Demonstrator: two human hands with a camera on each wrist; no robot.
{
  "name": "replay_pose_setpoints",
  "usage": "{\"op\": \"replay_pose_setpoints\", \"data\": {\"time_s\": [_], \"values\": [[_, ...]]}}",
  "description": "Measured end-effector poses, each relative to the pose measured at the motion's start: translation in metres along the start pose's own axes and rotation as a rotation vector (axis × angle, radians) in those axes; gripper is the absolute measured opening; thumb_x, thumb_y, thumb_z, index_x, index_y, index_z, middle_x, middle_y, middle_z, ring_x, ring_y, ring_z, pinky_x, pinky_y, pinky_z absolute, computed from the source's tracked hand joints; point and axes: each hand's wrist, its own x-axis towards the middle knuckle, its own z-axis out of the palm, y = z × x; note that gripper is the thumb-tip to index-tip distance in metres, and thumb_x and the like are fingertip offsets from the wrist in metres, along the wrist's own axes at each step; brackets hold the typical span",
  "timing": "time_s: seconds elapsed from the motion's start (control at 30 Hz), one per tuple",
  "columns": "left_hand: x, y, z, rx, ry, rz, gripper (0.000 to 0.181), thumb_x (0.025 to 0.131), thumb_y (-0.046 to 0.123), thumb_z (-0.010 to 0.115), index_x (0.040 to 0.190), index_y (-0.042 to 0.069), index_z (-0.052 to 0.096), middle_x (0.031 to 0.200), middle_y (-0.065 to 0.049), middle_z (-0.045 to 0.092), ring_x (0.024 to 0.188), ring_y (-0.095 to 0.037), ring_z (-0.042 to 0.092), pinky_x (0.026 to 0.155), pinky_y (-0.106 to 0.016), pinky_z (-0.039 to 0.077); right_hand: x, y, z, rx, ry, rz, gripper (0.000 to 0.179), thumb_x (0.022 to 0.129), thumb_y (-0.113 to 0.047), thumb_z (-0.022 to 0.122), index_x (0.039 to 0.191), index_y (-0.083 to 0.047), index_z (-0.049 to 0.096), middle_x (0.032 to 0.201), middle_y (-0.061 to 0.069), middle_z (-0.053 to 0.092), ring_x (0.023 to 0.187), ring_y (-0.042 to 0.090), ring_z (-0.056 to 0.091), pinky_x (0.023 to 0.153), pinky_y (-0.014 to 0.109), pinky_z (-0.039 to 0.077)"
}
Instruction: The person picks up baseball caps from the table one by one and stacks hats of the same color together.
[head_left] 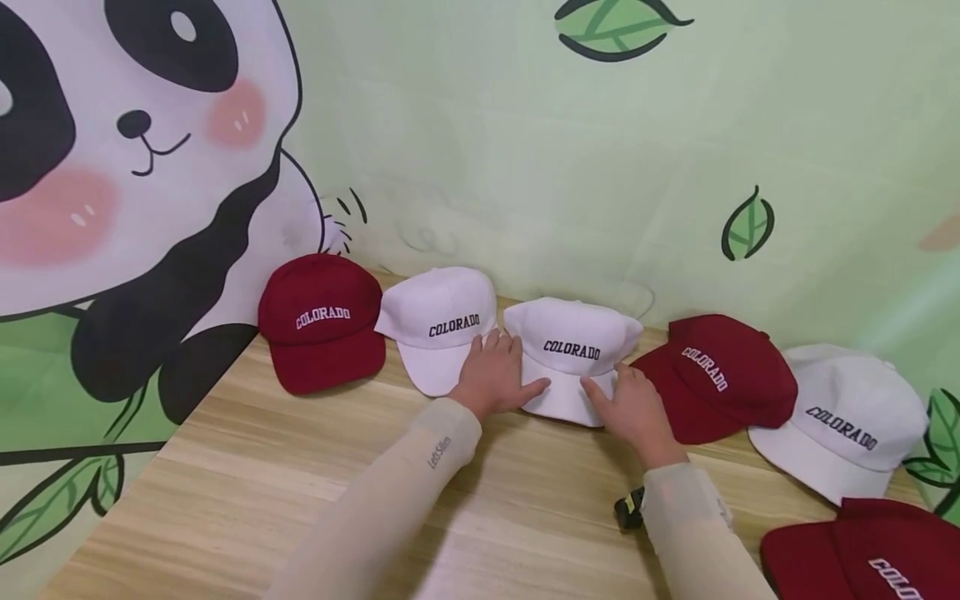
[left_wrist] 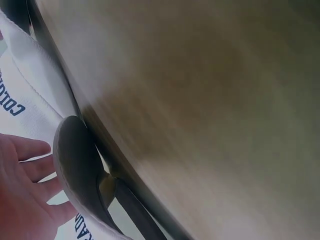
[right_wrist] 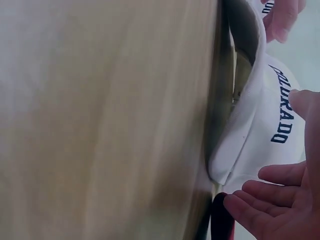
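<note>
A white cap (head_left: 572, 323) lettered COLORADO sits mid-row on the wooden table, brim toward me. My left hand (head_left: 497, 375) is at its left side, thumb over the brim and fingers spread toward the neighbouring white cap (head_left: 442, 296). At its right side is my right hand (head_left: 636, 408), its thumb by the brim and fingertips at the crown's edge. Neither hand grips anything. In the left wrist view the spread fingers (left_wrist: 37, 170) overlap both white caps. In the right wrist view, thumb and fingers (right_wrist: 280, 192) stand apart around the middle cap (right_wrist: 255, 145).
A dark red cap (head_left: 322, 292) stands at the row's left end. To the right are another dark red cap (head_left: 738, 367), a white cap (head_left: 847, 392) and a red cap (head_left: 870, 542) cut by the frame. Behind hangs a green panda-print backdrop (head_left: 465, 125). A black device (head_left: 628, 510) shows beside the right sleeve.
</note>
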Motion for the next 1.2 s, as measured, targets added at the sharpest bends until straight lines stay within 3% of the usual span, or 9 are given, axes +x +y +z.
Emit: {"op": "replay_pose_setpoints", "data": {"time_s": [0.27,0.5,0.8,1.2], "values": [[0.001,0.001,0.002,-0.056,-0.065,-0.049,0.095,0.088,0.074,0.037,0.148,0.001,0.033,0.147,-0.015,0.047,0.143,-0.032,0.031,0.118,-0.051,0.021,0.001,-0.006,0.007,-0.022,-0.034,0.032,0.080,0.097,-0.052,0.042,0.142,0.014,0.035,0.140,0.035,0.043,0.129,0.049,0.043,0.106,0.058,0.037],[0.000,0.003,-0.002,-0.074,-0.146,-0.074,0.097,0.089,0.075,0.035,0.153,0.002,0.023,0.155,-0.012,0.036,0.148,-0.030,0.023,0.120,-0.052,0.013,0.003,-0.012,0.010,-0.033,0.009,0.047,0.074,0.096,-0.051,0.045,0.130,0.014,0.046,0.122,0.033,0.058,0.111,0.048,0.057,0.094,0.055,0.046],[0.002,0.006,-0.002,-0.080,-0.181,-0.059,0.096,0.090,0.073,0.035,0.154,0.003,0.020,0.157,-0.009,0.033,0.149,-0.027,0.022,0.120,-0.054,0.010,0.006,-0.013,0.011,-0.049,-0.053,0.112,0.086,0.096,-0.054,0.041,0.141,0.019,0.029,0.126,0.040,0.052,0.114,0.051,0.054,0.096,0.056,0.046],[0.015,0.003,0.002,-0.274,-0.213,-0.078,0.091,0.093,0.066,0.036,0.153,-0.001,0.019,0.156,-0.013,0.032,0.149,-0.029,0.020,0.121,-0.052,0.005,0.007,-0.014,0.013,-0.028,-0.019,0.110,0.085,0.096,-0.054,0.041,0.139,0.019,0.032,0.125,0.040,0.053,0.114,0.054,0.053,0.096,0.057,0.045]]}}
